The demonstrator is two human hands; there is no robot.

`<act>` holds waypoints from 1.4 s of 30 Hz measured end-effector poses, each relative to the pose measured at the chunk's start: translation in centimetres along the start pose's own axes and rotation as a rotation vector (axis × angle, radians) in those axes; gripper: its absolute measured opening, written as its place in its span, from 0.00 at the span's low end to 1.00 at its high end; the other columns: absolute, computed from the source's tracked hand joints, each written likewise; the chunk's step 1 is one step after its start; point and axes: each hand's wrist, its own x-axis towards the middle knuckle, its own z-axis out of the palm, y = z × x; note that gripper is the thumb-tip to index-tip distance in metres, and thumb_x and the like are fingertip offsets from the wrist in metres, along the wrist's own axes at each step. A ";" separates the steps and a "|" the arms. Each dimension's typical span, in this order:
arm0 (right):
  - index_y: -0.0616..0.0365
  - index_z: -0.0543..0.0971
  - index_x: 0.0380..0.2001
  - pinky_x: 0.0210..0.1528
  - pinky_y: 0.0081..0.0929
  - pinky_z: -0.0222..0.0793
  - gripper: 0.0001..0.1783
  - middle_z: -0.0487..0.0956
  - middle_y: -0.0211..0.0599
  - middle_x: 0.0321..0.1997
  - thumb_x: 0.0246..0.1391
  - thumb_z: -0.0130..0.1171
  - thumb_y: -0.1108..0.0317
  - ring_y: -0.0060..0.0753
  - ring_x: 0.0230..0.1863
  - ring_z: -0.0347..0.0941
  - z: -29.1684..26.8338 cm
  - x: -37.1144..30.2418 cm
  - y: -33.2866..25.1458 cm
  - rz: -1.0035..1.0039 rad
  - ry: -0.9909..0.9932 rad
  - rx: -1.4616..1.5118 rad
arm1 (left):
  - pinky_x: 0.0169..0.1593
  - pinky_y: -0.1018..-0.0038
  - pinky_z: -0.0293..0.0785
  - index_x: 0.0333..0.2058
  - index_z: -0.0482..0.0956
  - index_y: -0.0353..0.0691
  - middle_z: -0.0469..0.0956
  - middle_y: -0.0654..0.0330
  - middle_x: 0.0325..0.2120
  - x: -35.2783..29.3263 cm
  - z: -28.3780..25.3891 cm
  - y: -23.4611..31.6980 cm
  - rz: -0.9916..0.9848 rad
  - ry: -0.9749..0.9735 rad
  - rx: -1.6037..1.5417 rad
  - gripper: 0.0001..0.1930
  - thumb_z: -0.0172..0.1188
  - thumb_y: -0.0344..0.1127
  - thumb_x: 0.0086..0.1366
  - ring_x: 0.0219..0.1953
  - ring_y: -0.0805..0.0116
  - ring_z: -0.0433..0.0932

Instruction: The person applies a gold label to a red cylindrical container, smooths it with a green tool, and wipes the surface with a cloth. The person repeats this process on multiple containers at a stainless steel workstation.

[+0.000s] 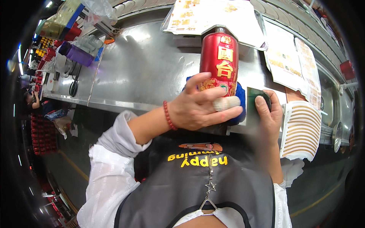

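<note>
A glossy red bottle [213,53] with raised gold characters lies on its side, its neck pointing away from me. My left hand [201,100] is closed around its lower end, and one finger wears a white knitted finger sleeve [226,103]. Beneath the bottle is a blue cloth [240,95]. To the right of the bottle's base, my right hand [270,112] pinches a dark, rounded flat piece [263,99] between thumb and fingers; its exact kind is unclear. A greenish blurred patch shows beside it.
A steel workbench [140,57] runs across the view. White label sheets [283,49] lie at the far right, with a striped sheet of curved strips [301,131] nearer me. On the left stand a purple bottle [78,54], a roll of tape [73,87] and plastic bags [100,11].
</note>
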 end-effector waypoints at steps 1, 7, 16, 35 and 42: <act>0.60 0.74 0.43 0.39 0.13 0.69 0.11 0.78 0.25 0.36 0.64 0.62 0.66 0.13 0.36 0.71 -0.4 0.1 0.0 0.003 -0.030 -0.041 | 0.71 0.54 0.45 0.51 0.82 0.62 0.81 0.81 0.44 -1.0 -0.3 0.5 -0.079 0.011 0.037 0.17 0.57 0.38 0.63 0.52 0.74 0.69; 0.61 0.75 0.43 0.40 0.15 0.69 0.11 0.78 0.26 0.36 0.63 0.62 0.66 0.13 0.37 0.70 2.1 0.8 -0.8 0.037 -0.190 -0.114 | 0.70 0.53 0.43 0.53 0.83 0.56 0.81 0.74 0.48 -5.1 -0.1 3.4 -0.421 0.102 0.004 0.20 0.64 0.38 0.61 0.55 0.67 0.67; 0.65 0.75 0.50 0.46 0.26 0.73 0.16 0.81 0.42 0.41 0.64 0.60 0.66 0.30 0.41 0.78 1.4 0.7 0.4 -0.400 -0.050 -0.557 | 0.70 0.46 0.37 0.65 0.69 0.56 0.75 0.68 0.57 -3.2 -0.7 1.4 -0.412 0.123 0.118 0.40 0.73 0.44 0.51 0.63 0.59 0.60; 0.65 0.74 0.54 0.55 0.23 0.68 0.18 0.79 0.38 0.48 0.66 0.58 0.67 0.26 0.49 0.74 0.9 -0.4 0.7 -0.162 -0.027 -0.359 | 0.70 0.46 0.37 0.62 0.74 0.47 0.79 0.59 0.51 -2.7 -0.8 4.4 -0.682 0.013 0.027 0.29 0.55 0.55 0.68 0.63 0.53 0.59; 0.63 0.74 0.52 0.52 0.20 0.68 0.14 0.78 0.34 0.46 0.67 0.55 0.67 0.22 0.47 0.72 1.8 0.0 0.8 -0.106 -0.101 -0.344 | 0.71 0.46 0.34 0.60 0.76 0.49 0.79 0.64 0.55 -0.2 0.3 5.4 -0.648 0.041 0.111 0.30 0.66 0.48 0.58 0.64 0.59 0.64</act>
